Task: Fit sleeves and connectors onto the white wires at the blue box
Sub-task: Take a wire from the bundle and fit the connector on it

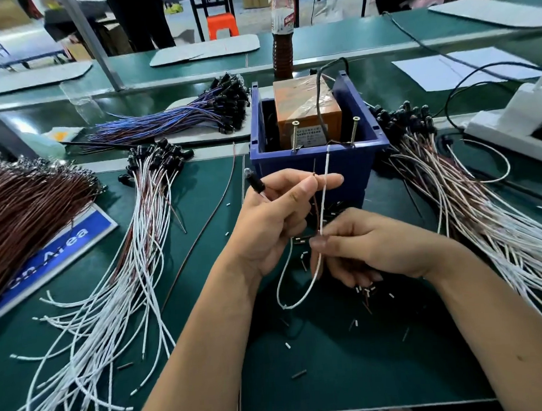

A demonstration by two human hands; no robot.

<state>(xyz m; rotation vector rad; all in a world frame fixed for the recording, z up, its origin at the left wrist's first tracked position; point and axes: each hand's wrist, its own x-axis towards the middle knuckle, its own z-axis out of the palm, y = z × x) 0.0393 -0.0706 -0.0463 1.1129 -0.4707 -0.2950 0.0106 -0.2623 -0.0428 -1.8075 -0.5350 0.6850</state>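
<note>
Right hand (369,244) is pinching the white wire (324,190) upright just before the blue box (352,166), left hand (273,217) is gripping a black connector (256,182) and brown lead, so a sleeve likely needs threading next.

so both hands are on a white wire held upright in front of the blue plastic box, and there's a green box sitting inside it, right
Not quite: the head view shows an orange box inside the blue plastic box, not a green one. The left hand and right hand do hold the white wire upright before it.
</note>
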